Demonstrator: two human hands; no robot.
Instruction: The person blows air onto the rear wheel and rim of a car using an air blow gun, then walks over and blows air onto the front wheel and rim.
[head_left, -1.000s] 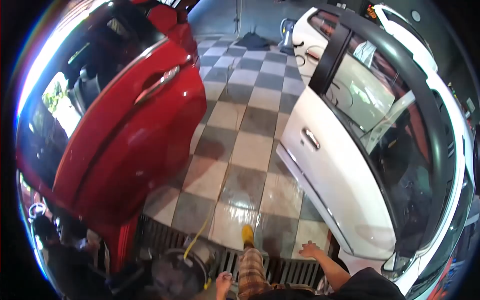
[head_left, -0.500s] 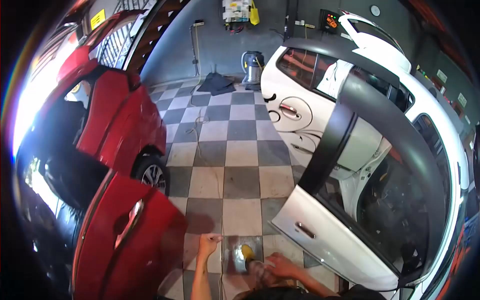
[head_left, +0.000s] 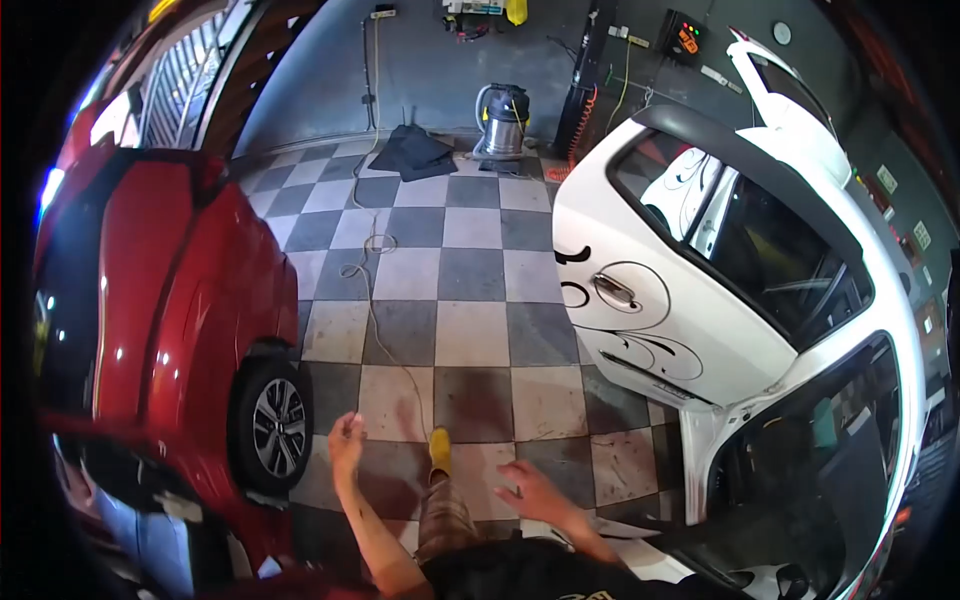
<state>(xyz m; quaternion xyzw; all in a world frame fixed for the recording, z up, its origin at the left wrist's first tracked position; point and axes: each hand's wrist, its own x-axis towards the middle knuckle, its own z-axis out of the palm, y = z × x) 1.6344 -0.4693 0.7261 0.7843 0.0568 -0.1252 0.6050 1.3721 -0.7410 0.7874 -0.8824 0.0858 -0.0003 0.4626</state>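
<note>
My left hand (head_left: 347,445) is raised in front of me, empty, its fingers loosely bent and partly apart. The nearest thing to it is the front-facing wheel (head_left: 275,425) of the red car (head_left: 175,270), with a gap between them. My right hand (head_left: 530,490) hangs over the checkered floor, open and holding nothing, thumb apart from the fingers. To its right stands the white car's open rear door (head_left: 640,300), black curls drawn around its handle (head_left: 614,291). A yellow shoe (head_left: 440,452) shows on the floor between my hands.
A thin cable (head_left: 376,320) runs along the checkered floor (head_left: 470,330) ahead. By the back wall stand a steel vacuum cleaner (head_left: 502,122) and dark mats (head_left: 413,152). A coiled red hose (head_left: 580,130) hangs beside a post. The white car's tailgate (head_left: 790,110) is raised.
I have moved forward between the cars, past the red door and the white front door. The rear door and red car's wheel appear closer. Both hands have swung, still empty.
</note>
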